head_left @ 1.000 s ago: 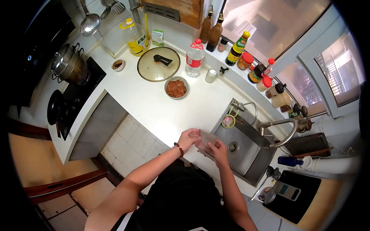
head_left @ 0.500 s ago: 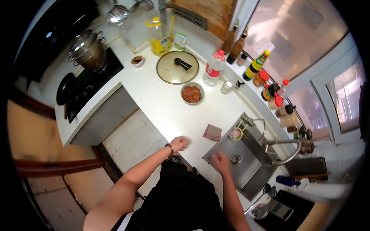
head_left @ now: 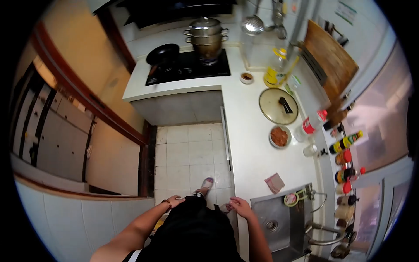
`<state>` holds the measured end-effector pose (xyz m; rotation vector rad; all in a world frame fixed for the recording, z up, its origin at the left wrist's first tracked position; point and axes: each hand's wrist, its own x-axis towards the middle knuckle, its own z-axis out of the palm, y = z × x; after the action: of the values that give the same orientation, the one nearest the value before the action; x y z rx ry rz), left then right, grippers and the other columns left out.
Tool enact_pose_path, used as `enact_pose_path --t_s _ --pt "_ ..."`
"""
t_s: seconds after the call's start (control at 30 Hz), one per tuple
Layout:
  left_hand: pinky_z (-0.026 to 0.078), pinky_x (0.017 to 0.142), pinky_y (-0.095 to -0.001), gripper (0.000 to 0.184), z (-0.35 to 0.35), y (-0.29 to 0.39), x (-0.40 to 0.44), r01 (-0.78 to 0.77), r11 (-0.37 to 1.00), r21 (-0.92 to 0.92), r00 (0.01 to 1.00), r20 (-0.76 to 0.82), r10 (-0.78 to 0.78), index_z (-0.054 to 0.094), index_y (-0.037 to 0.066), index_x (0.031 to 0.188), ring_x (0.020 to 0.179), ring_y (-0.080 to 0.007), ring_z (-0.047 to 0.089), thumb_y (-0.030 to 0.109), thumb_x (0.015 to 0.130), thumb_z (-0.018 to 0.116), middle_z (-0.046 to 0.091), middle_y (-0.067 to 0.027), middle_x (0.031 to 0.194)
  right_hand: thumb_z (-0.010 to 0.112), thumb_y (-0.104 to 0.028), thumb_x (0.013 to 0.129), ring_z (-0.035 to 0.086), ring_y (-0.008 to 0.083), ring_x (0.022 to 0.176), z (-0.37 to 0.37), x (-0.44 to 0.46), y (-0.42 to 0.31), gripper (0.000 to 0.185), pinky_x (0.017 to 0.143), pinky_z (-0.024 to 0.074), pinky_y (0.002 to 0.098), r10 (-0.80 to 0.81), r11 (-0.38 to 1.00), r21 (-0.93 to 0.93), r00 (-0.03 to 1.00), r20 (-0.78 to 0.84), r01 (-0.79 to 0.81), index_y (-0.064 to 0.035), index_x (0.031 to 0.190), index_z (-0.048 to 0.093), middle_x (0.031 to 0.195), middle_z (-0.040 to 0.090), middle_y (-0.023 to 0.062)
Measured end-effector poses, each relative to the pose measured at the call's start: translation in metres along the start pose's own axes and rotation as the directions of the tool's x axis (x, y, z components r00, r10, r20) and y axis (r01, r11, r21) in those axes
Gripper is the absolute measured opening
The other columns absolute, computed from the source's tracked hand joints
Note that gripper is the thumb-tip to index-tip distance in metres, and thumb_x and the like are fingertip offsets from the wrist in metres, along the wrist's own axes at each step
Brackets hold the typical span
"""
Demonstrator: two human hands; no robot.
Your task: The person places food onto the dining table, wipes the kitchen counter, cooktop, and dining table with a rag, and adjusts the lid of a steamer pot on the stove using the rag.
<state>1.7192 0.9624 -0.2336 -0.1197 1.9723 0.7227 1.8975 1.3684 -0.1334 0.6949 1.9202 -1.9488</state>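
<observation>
My left hand (head_left: 175, 201), with a beaded bracelet at the wrist, hangs beside my dark clothing with nothing visible in it. Its fingers look loosely stretched. My right hand (head_left: 241, 207) is near the counter edge, left of the sink (head_left: 257, 207), its fingers slightly bent, apart and bare. A folded cloth (head_left: 274, 183) lies on the counter just above the sink. Farther back stand a bowl of minced meat (head_left: 279, 136) and a glass pot lid (head_left: 278, 106) with a black knob.
A steamer pot (head_left: 206, 39) and a black frying pan (head_left: 163, 54) sit on the stove (head_left: 187, 67). An oil jug (head_left: 275, 72), a small bowl (head_left: 246, 78) and a clear bottle (head_left: 309, 125) stand on the counter (head_left: 248, 153). Sauce bottles line the windowsill. The tiled floor (head_left: 188, 150) lies ahead.
My view has swung left toward the stove and doorway. Both hands have dropped back from the counter and sink to beside my body, and a foot now shows on the floor.
</observation>
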Motion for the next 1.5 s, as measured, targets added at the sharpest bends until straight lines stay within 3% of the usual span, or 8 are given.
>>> enact_pose_path --t_s 0.47,0.63,0.7,0.87,1.07,1.27,1.3,1.5 --pt "0.05 0.101 -0.0367 0.068 -0.06 -0.178 0.001 0.265 0.372 -0.89 0.962 0.272 -0.035 0.061 0.005 0.139 0.114 -0.0247 0.066 0.058 0.097 0.059 0.069 -0.0127 0.129 0.059 -0.048 0.099 0.059 0.0334 0.125 0.109 0.118 0.126 0.062 0.1 0.0502 0.041 0.346 0.78 -0.621 0.88 0.326 -0.077 -0.003 0.142 0.057 0.134 0.063 0.0211" --pt "0.05 0.099 -0.0399 0.072 -0.115 -0.233 -0.005 0.25 0.48 -0.841 0.968 0.217 -0.125 0.059 0.008 0.142 0.121 -0.0237 0.061 0.061 0.093 0.064 0.067 -0.011 0.131 0.06 -0.04 0.097 0.059 0.0305 0.126 0.22 0.176 -0.092 0.059 0.094 0.0538 0.0425 0.635 0.585 -0.72 0.763 0.119 -0.374 -0.008 0.147 0.054 0.138 0.062 0.0167" --pt "0.051 0.098 -0.0421 0.074 -0.134 -0.24 -0.017 0.26 0.497 -0.828 0.965 0.199 -0.173 0.058 0.01 0.143 0.124 -0.024 0.059 0.062 0.091 0.065 0.065 -0.01 0.133 0.063 -0.027 0.091 0.068 0.0251 0.11 0.224 0.231 -0.122 0.053 0.084 0.0566 0.0372 0.612 0.572 -0.786 0.759 0.221 -0.232 -0.0082 0.14 0.061 0.124 0.072 0.0034" --pt "0.048 0.1 -0.052 0.084 -0.161 -0.242 -0.048 0.253 0.43 -0.867 0.967 0.214 -0.138 0.053 0.017 0.148 0.129 -0.0273 0.055 0.07 0.085 0.068 0.06 -0.0081 0.142 0.069 -0.043 0.091 0.072 0.0343 0.108 0.323 0.298 -0.213 0.055 0.094 0.0555 0.0409 0.164 0.422 -0.902 0.971 0.174 0.091 -0.0084 0.135 0.064 0.116 0.074 0.0191" --pt "0.047 0.104 -0.0389 0.059 -0.078 -0.308 0.037 -0.243 0.499 -0.832 0.97 -0.218 0.109 0.065 0.01 0.135 0.116 -0.0301 0.065 0.056 0.101 0.051 0.07 -0.0167 0.124 0.062 -0.057 0.094 0.062 0.0333 0.124 0.368 0.371 -0.13 0.073 0.105 0.0478 0.0401 0.551 0.184 -0.88 0.696 0.461 0.437 -0.0058 0.147 0.053 0.131 0.068 0.0191" --pt "0.054 0.094 -0.0418 0.057 -0.163 -0.304 0.052 0.129 0.468 -0.874 0.952 -0.023 -0.307 0.071 0.01 0.126 0.11 -0.0285 0.068 0.056 0.101 0.049 0.073 -0.0123 0.121 0.072 -0.04 0.093 0.071 0.0233 0.101 0.47 0.517 -0.242 0.049 0.093 0.0555 0.0349 0.652 0.43 -0.894 0.643 0.402 0.123 -0.0033 0.125 0.071 0.111 0.076 0.0131" --pt "0.058 0.085 -0.0415 0.057 -0.205 -0.288 0.045 0.315 0.207 -0.926 0.902 0.224 -0.369 0.07 0.012 0.128 0.108 -0.0277 0.069 0.058 0.098 0.053 0.073 -0.0099 0.121 0.071 -0.038 0.094 0.072 0.0227 0.102 0.485 0.55 -0.253 0.043 0.093 0.0555 0.0352 0.588 0.422 -0.857 0.63 0.507 0.295 -0.0047 0.12 0.073 0.109 0.077 0.0127" --pt "0.055 0.094 -0.0435 0.071 -0.36 -0.274 0.065 -0.101 0.291 -0.951 0.692 -0.277 -0.666 0.064 0.005 0.132 0.114 -0.0351 0.066 0.062 0.09 0.066 0.067 -0.0226 0.128 0.072 -0.032 0.097 0.074 0.021 0.089 0.709 0.631 -0.373 0.031 0.081 0.0575 0.0332 0.231 0.539 -0.449 0.387 0.893 0.713 -0.0052 0.112 0.076 0.101 0.077 0.0126"
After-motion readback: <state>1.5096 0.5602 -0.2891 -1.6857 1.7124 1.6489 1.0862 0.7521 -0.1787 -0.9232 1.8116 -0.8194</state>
